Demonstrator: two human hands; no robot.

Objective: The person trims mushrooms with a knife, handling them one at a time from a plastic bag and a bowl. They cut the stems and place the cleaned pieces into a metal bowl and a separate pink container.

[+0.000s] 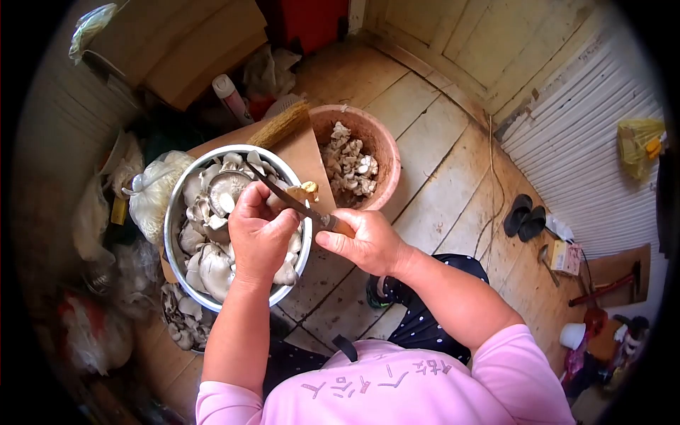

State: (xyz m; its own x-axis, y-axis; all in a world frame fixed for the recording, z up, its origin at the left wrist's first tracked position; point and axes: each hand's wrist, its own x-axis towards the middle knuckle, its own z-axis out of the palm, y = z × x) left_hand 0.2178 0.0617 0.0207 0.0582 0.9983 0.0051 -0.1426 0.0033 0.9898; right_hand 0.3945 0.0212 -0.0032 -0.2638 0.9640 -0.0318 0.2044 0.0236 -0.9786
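Your left hand (pixel 258 237) has its fingers curled shut around a mushroom (pixel 306 190), holding it just above the near rim of the bowl (pixel 168 227). The yellowish stem end pokes out past your thumb. Your right hand (pixel 365 244) is wrapped tight on the handle of the knife (pixel 287 197), and the blade lies across the mushroom with its tip out over the bowl.

Set your left thumb behind the edge, not in its path, and grip the cap lightly, because these look soft and will likely bruise. Draw the blade in a short, shallow stroke at the stem base, so that only the tough stub comes off. Work over the bowl, so that anything that slips lands among the other mushrooms and not on the floor (pixel 439 177). The basin (pixel 393 152) sits just beyond, within easy reach. Angle the tip away from your left wrist.
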